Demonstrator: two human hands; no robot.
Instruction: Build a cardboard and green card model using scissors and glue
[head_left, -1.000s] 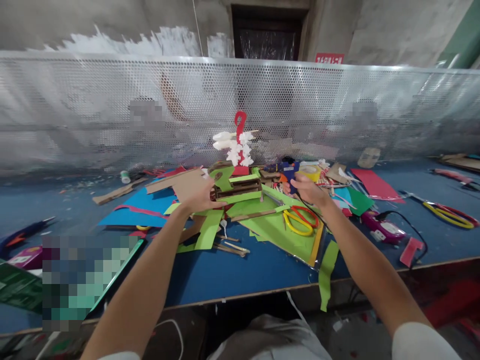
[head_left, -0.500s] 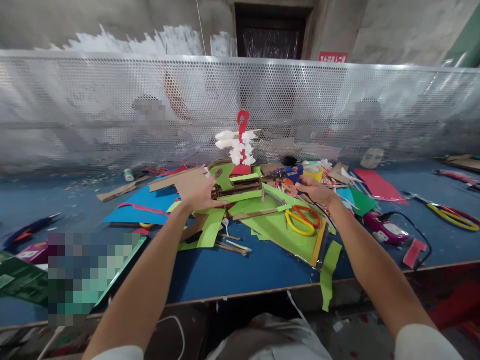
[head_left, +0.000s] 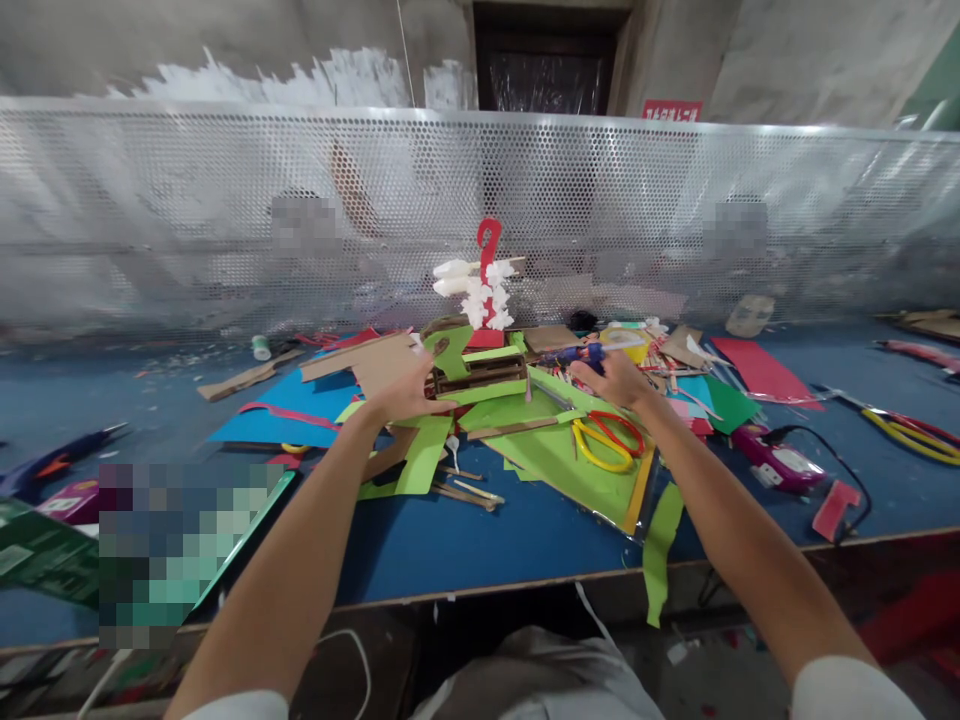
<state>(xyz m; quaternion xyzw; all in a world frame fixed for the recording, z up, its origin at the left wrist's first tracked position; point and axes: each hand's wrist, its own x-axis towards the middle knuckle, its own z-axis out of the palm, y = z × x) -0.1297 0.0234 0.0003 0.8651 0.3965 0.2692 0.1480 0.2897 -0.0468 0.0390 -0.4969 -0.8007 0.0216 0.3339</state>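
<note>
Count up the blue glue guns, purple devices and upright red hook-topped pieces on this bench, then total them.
Blue glue guns: 2 (gun in use hand's grip, far-left gun)
Purple devices: 2 (right device, partly covered left device)
Upright red hook-topped piece: 1
Total: 5

We look out from one head-worn camera, facing forward and down across blue counter (head_left: pixel 450 555). Near edge crosses low in our view. Left hand (head_left: pixel 403 394) and right hand (head_left: pixel 619 380) sit mid-frame, fairly near. Farther off, perforated metal screen (head_left: pixel 420 200) spans our full width; concrete wall (head_left: pixel 810 60) tops view.
</note>
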